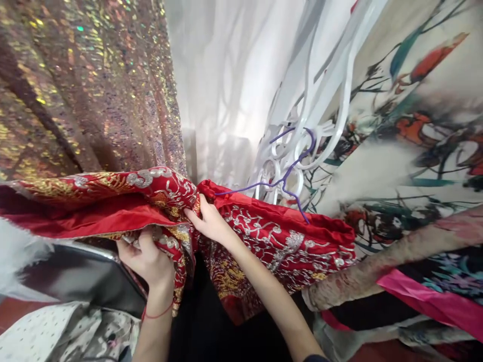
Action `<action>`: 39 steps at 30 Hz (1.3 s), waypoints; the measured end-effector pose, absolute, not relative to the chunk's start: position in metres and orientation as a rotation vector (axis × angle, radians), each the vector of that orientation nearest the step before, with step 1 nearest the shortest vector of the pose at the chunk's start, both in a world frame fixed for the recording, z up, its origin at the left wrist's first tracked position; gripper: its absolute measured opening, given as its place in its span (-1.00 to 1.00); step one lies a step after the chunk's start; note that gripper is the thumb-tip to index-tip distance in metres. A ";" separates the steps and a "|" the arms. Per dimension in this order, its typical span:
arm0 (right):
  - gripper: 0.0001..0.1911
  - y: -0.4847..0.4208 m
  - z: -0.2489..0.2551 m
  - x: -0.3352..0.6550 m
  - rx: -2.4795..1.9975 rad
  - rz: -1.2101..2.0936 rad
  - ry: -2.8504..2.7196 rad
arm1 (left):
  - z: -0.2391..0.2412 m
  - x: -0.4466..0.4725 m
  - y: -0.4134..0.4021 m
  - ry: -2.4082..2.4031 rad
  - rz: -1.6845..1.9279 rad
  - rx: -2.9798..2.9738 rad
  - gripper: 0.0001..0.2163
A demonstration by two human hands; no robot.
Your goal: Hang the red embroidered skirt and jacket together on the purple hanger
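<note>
A red embroidered garment [166, 193] with gold and silver patterns and a plain red lining lies folded on the left. My left hand [147, 259] pinches its lower edge from below; the fingertips are partly hidden by the cloth. My right hand [211, 221] is closed on the same garment's right end. Right of that hand hangs a red embroidered skirt-like piece [271, 241] with a gathered waistband; whether both pieces are joined I cannot tell. A purple wire hanger [281, 182] rests at the waistband, its lower parts reaching inside the opening.
A sequined curtain-like cloth [94, 85] hangs at the left, white sheer fabric [219, 90] behind. White curled metalwork [347, 95] stands at the right beside floral cloth [422, 130]. A black chair-like surface [79, 271] and spotted fabric [41, 332] are lower left; pink-trimmed clothing [433, 296] lower right.
</note>
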State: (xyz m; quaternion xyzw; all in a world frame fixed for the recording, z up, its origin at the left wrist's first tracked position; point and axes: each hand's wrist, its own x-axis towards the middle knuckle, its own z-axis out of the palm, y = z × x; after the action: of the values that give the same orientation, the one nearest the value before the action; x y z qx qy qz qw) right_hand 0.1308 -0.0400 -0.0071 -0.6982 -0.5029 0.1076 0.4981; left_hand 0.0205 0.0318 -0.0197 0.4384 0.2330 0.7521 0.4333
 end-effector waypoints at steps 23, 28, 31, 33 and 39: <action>-0.66 -0.036 0.018 0.121 -1.654 -0.271 -1.077 | 0.045 0.022 0.090 0.664 1.775 1.693 -0.40; -0.63 -0.030 0.054 0.120 -1.788 -0.308 -1.188 | 0.070 0.031 0.098 0.737 1.383 2.130 -0.45; -0.58 -0.034 0.066 0.122 -2.089 -0.387 -1.342 | 0.084 0.044 0.118 0.827 1.337 2.138 -0.57; -0.41 -0.041 0.068 0.123 -2.312 -0.450 -1.342 | 0.090 0.054 0.133 0.996 1.294 2.151 -0.54; -0.36 -0.066 0.051 0.121 -2.573 -0.422 -1.261 | 0.078 0.078 0.158 1.163 1.105 2.273 -0.39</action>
State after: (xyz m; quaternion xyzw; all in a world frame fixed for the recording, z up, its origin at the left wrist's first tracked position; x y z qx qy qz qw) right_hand 0.1209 -0.0664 0.0511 -0.8816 -0.4322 -0.1446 0.1225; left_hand 0.0778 0.1579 0.0776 0.8039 0.4113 0.3908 0.1785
